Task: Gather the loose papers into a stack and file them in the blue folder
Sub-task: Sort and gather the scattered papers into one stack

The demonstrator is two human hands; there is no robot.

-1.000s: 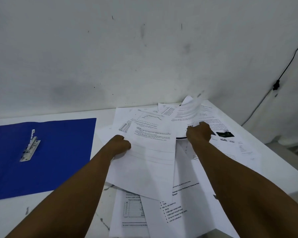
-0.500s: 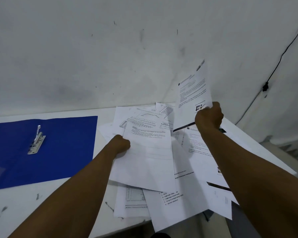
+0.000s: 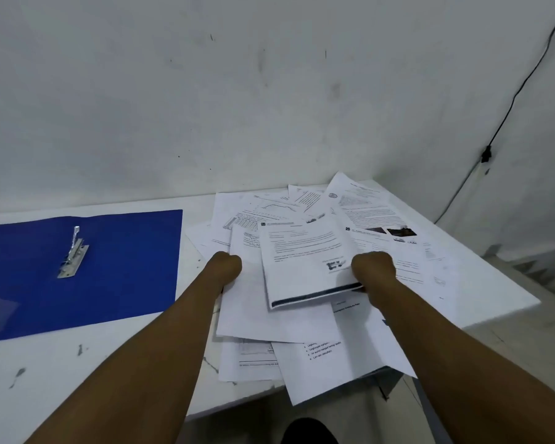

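Loose printed papers (image 3: 378, 216) lie scattered and overlapping on the right half of the white table (image 3: 39, 373). My left hand (image 3: 226, 265) grips the left edge of a mostly blank sheet (image 3: 247, 309) in the pile. My right hand (image 3: 372, 267) holds the lower right corner of a letter sheet with a dark bottom band (image 3: 302, 261), which rests on top of that sheet. The blue folder (image 3: 125, 267) lies open and flat at the left, its metal clip (image 3: 72, 254) raised, apart from both hands.
Some sheets (image 3: 343, 370) hang over the table's near edge. A white wall runs close behind the table. A black cable (image 3: 507, 107) runs down the wall at the right. Floor shows beyond the table's right edge.
My right hand, which held the letter sheet upright in the air half a second ago, has brought it down and left onto the sheet in my left hand. The left hand has barely moved.
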